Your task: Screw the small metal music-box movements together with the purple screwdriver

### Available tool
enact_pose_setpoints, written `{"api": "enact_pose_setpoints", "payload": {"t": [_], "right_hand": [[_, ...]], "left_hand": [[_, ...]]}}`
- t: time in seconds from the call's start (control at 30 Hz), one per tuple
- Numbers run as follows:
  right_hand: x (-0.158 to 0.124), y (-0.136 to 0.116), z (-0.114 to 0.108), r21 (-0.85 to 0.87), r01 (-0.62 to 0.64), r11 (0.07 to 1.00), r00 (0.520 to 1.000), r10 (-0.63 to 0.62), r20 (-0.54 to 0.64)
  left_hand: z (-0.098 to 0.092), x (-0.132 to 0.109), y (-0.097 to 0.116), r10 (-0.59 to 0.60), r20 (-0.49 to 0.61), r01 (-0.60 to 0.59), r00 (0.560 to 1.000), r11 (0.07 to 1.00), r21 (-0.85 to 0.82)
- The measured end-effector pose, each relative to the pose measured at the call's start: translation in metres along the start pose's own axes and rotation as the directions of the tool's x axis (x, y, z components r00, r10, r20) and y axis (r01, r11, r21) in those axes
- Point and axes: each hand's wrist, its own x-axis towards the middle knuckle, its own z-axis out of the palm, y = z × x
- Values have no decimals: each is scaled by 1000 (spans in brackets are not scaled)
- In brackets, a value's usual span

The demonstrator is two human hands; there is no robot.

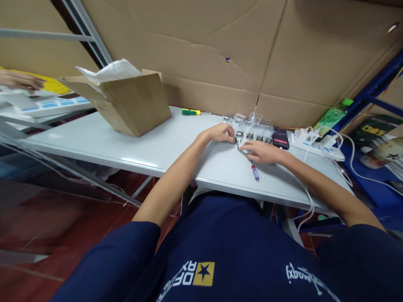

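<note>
Left hand point(218, 133): half-curled, fingertips pinching a small metal fitting point(236, 142).
Right hand point(260, 152): fingers extended, reaching that fitting; grip unclear.
Fitting: between both hands, over the white table point(141, 147).
Left to handle: a row of metal parts point(253, 136) by clear plastic cases point(250, 121).

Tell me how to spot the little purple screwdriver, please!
Start at the long white table in front of the person. Near the person's right hand, a small screwdriver lies with its tip pointing toward the hand. Its handle is purple with a red band, unlike the bigger green-and-yellow screwdriver by the cardboard box.
</note>
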Motion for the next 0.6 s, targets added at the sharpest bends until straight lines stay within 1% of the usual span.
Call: {"api": "enact_pose_setpoints", "payload": {"t": [0.6], "right_hand": [[-1,0,1,-26,-15,1000,1000,15,13]], "left_hand": [[-2,-1,1,10,23,-10,1000,1000,-9]]}}
